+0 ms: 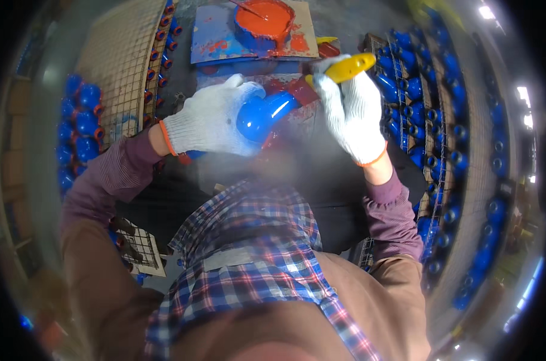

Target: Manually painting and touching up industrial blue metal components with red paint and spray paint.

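I see the gloved left hand holding a rounded, glossy blue part mid-view, beyond the checked apron. The gloved right hand's fingers grip a yellow-handled brush; I can't tell whether its tip touches the part. Ahead, an orange-red paint tub sits on a spattered board.

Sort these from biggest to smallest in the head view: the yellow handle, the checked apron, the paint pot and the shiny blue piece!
1. Checked apron, easily the largest.
2. Paint pot and shiny blue piece: too alike to rank.
3. Yellow handle, the smallest showing; the right hand covers part.
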A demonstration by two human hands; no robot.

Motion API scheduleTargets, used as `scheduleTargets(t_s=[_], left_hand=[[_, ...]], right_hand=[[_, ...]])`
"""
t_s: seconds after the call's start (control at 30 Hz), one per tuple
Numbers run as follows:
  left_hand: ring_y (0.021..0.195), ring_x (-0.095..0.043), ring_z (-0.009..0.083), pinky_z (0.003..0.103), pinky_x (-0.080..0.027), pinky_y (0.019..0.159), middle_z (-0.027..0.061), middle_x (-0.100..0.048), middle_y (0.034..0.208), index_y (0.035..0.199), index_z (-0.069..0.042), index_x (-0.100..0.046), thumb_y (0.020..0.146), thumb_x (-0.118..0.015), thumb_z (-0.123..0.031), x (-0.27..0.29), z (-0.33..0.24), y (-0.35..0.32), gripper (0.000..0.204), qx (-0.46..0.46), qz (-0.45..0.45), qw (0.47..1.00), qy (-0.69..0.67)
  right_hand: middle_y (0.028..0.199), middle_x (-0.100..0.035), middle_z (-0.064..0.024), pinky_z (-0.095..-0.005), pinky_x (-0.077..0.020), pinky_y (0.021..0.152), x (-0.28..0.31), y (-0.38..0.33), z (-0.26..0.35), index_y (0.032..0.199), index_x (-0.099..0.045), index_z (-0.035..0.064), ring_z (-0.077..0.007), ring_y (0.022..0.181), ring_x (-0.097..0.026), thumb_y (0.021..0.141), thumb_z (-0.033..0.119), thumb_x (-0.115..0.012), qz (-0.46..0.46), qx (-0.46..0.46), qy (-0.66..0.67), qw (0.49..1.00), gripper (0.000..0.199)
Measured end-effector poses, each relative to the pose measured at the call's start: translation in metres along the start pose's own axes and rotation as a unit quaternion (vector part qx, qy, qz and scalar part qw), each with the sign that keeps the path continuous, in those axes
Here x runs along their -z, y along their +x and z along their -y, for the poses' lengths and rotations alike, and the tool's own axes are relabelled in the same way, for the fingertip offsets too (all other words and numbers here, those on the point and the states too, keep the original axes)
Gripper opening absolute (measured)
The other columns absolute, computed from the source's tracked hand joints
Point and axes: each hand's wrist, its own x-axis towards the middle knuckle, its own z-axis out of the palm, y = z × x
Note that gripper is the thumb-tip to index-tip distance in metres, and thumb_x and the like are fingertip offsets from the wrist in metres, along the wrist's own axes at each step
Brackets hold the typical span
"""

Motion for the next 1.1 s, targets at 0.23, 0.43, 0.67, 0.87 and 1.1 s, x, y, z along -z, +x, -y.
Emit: scheduleTargets(t_s=[0.23,0.43,0.67,0.87,1.1], left_hand=[[0.107,-0.067,0.0211,0.037,-0.054,0.096,0.0091,-0.066,0.119,0.128,-0.003,-0.06,0.074,-0.085,-0.031,-0.019,0.014,-0.008,0.066,0.101,0.033,0.891,-0.441],[0.097,-0.069,0.0261,0.04,-0.058,0.08,0.0154,-0.065,0.126,0.142,-0.005,-0.049,0.097,-0.06,-0.045,-0.065,0.012,-0.03,0.061,0.164,-0.007,0.555,-0.815],[0.073,-0.058,0.0263,0.038,-0.051,0.045,0.0153,-0.048,0.121,0.145,-0.007,-0.042,0.1,-0.059,-0.035,-0.104,-0.022,-0.009,0.056,-0.009,0.109,0.014,-0.994],[0.073,-0.056,0.0268,0.04,-0.051,0.044,0.0156,-0.049,0.125,0.146,-0.005,-0.039,0.1,-0.058,-0.036,-0.097,-0.023,-0.001,0.057,-0.127,0.158,0.032,-0.979],[0.129,-0.056,0.0297,0.047,-0.045,0.112,0.0158,-0.054,0.141,0.15,-0.004,-0.037,0.078,-0.081,-0.051,-0.055,0.026,-0.019,0.097,0.036,-0.012,0.654,-0.756]], right_hand=[[0.103,-0.065,-0.0115,-0.0308,-0.0518,0.077,0.002,-0.04,0.003,0.107,-0.067,-0.0011,-0.02,0.091,-0.066,0.092,-0.002,-0.066,-0.044,-0.131,0.21,0.968,0.016],[0.111,-0.065,-0.0072,-0.0316,-0.0513,0.093,-0.007,-0.07,-0.016,0.113,-0.065,0.0005,-0.0177,0.102,-0.064,0.091,-0.007,-0.063,-0.144,-0.287,0.297,0.899,0.024],[0.117,-0.064,-0.0112,-0.0307,-0.0551,0.087,-0.056,-0.073,-0.023,0.125,-0.058,-0.001,-0.0193,0.095,-0.066,0.098,0.01,-0.066,-0.227,-0.298,0.493,0.785,0.031],[0.115,-0.065,-0.011,-0.0299,-0.0536,0.089,-0.056,-0.073,-0.019,0.126,-0.058,-0.0024,-0.0182,0.096,-0.065,0.099,0.011,-0.064,-0.219,-0.319,0.483,0.785,0.03],[0.102,-0.064,-0.01,-0.0281,-0.0547,0.075,0.009,-0.071,0.001,0.119,-0.061,-0.0039,-0.0167,0.082,-0.064,0.097,0.0,-0.06,-0.243,-0.385,0.373,0.808,0.022]])
